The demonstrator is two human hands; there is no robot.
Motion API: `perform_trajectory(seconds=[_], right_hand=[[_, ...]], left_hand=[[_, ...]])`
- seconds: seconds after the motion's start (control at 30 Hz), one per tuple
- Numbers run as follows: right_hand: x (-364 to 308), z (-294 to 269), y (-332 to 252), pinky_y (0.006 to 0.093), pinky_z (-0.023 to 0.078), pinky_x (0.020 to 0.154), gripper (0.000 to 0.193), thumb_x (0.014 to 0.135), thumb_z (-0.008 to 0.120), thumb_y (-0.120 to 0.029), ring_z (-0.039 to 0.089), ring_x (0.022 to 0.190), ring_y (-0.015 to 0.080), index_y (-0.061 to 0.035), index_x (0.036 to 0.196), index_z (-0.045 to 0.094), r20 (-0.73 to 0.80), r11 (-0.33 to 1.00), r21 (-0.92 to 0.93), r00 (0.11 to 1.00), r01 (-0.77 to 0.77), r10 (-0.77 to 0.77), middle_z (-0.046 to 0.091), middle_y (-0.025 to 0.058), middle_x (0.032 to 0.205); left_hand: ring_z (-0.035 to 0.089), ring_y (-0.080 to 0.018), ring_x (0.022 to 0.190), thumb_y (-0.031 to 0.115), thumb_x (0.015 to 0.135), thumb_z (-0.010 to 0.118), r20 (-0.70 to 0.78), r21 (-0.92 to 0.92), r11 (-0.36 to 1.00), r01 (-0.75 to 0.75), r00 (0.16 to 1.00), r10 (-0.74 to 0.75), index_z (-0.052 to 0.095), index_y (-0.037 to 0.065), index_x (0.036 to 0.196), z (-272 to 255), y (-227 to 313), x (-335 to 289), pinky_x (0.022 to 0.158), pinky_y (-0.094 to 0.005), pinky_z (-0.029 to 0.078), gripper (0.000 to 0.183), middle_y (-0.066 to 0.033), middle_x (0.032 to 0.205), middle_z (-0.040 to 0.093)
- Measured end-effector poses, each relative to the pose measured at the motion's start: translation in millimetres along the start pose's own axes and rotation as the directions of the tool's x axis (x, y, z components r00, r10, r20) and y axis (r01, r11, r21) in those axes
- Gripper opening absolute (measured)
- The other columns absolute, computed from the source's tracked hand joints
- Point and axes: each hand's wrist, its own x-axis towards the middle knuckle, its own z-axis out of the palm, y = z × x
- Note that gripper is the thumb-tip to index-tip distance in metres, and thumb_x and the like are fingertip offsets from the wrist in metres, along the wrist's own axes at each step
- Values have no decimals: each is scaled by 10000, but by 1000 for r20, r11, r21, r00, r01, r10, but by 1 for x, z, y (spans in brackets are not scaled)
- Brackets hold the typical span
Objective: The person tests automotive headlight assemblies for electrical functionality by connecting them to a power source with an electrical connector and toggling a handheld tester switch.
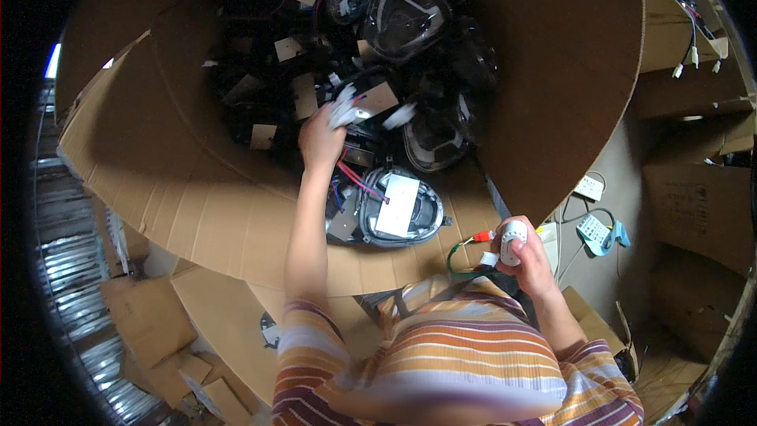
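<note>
My left hand [322,140] reaches into a large cardboard box and is closed on a bunch of white pieces [344,107], smeared by motion, that look like plug connectors. Just below that hand lies a lamp unit [426,209] with a clear rim, a pale label card and red and blue wires, resting on the box's folded flap. My right hand [528,260], at the box's near right, grips a white rounded handheld device [514,241]. Beside its fingers are a red plug [482,237] and a green cable [451,259].
Many black lamp units with clear covers [406,20] and tan cards fill the cardboard box [213,221]. A roller conveyor [79,268] runs along the left. Cables and a small keypad device [597,233] lie on the floor at right, near more cartons [694,213].
</note>
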Motion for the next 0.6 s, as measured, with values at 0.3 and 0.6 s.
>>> perform_trajectory(seconds=[0.3,0.6], right_hand=[[6,14,3,154,320,443,185,783,395,-192,380,545,38,-53,904,384,108,984,-174,992,-47,67,429,9,705],[7,24,2,207,363,564,266,668,493,-71,421,624,82,-38,910,386,181,938,-344,983,38,26,428,14,706]], left_hand=[[500,-78,637,4,712,521,25,-674,735,74,997,-77,544,-10,826,-24,8,-53,566,-195,396,117,-39,727,553],[538,-112,649,-16,632,562,306,-746,662,68,919,250,555,15,847,-63,40,-88,581,-209,420,218,-75,754,577]])
